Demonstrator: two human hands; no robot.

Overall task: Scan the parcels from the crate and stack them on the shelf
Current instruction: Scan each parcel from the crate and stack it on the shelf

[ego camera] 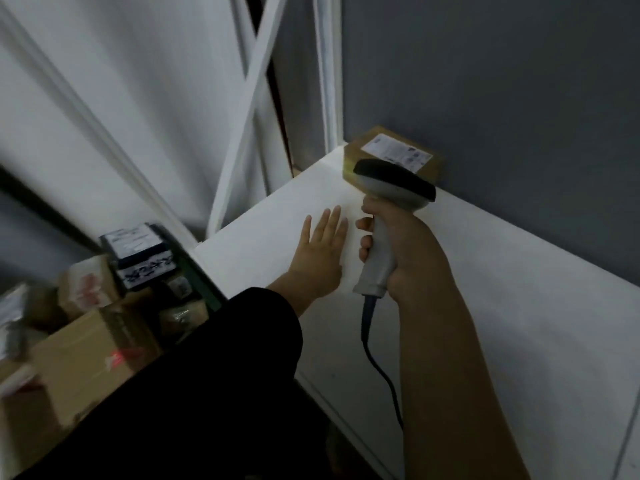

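Parcel (394,155) on shelf (485,289), crate (199,275) at the left.
The brown parcel sits in the shelf's far corner against the grey wall (502,81); its white label (398,151) is too blurred to read. The right hand (405,251) clenches the scanner (388,216), whose head is just before the parcel. The left hand (320,251) is flat over the shelf, holding nothing. The green-rimmed crate holds several boxes (90,355), their print unreadable.
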